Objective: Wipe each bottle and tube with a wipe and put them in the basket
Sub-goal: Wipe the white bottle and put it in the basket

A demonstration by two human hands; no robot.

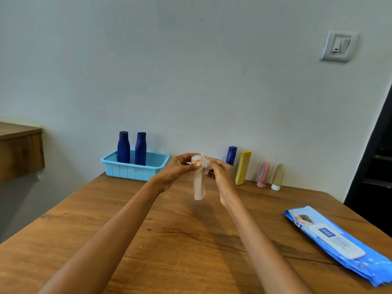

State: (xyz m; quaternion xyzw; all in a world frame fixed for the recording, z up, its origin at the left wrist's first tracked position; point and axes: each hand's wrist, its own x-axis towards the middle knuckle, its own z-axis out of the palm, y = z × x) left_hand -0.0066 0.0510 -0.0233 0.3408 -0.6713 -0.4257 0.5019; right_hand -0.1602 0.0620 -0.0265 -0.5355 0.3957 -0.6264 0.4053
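Note:
My left hand grips the top of a pale, cream-coloured tube with an orange band near its cap, held upright above the table. My right hand presses a white wipe against the tube's upper right side. At the back left, a light blue basket holds two dark blue bottles standing upright. Along the wall at the right stand a third dark blue bottle, a yellow bottle, a pink tube and an olive tube on its white cap.
A blue pack of wipes lies flat near the wooden table's right edge. A wooden shelf juts from the wall at the left. A dark doorway is at the right.

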